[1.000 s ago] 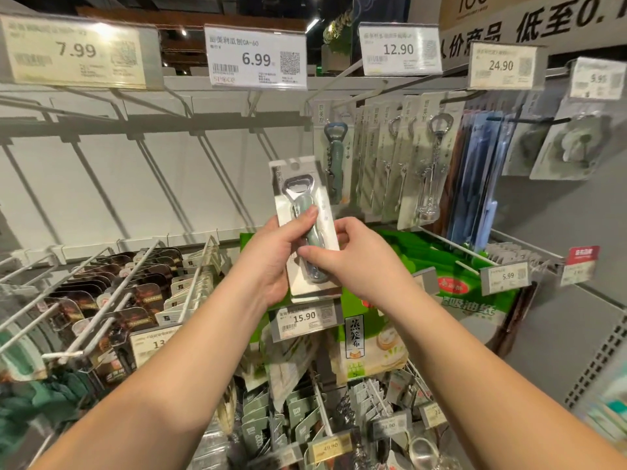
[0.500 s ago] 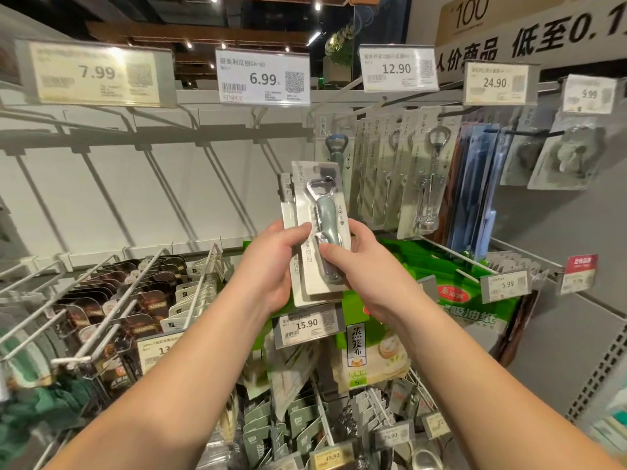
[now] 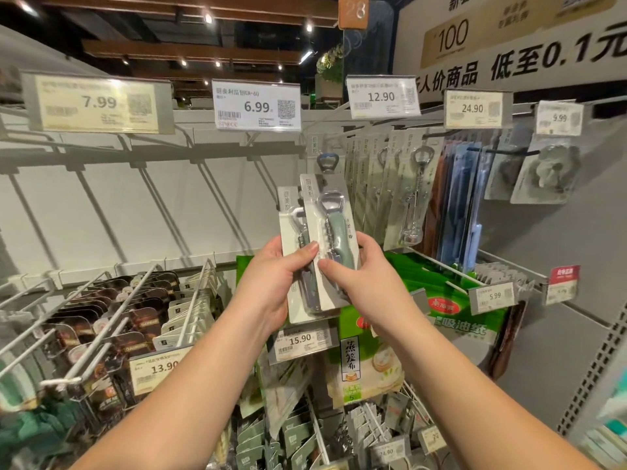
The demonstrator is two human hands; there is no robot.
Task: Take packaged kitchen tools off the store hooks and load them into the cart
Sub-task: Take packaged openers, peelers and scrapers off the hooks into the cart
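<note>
Two carded bottle-opener packs are held upright in front of the rack. The front pack (image 3: 334, 225) has a pale green opener with a steel head; the back pack (image 3: 291, 228) sits behind it to the left. My left hand (image 3: 271, 283) grips both from the left with the thumb across the front. My right hand (image 3: 353, 276) pinches the front pack's lower right edge. One more blue-topped opener pack (image 3: 327, 161) hangs on its hook just behind. No cart is in view.
Corkscrew packs (image 3: 412, 195) and blue-carded tools (image 3: 464, 205) hang to the right. Bare white hooks (image 3: 101, 205) fill the upper left. Dark packs (image 3: 112, 310) hang lower left, green paper packs (image 3: 454, 300) lower right. Price tags line the hook ends.
Both hands have risen slightly and the camera tilted upward. One pack was held a second ago; now a second pack is stacked in front of it.
</note>
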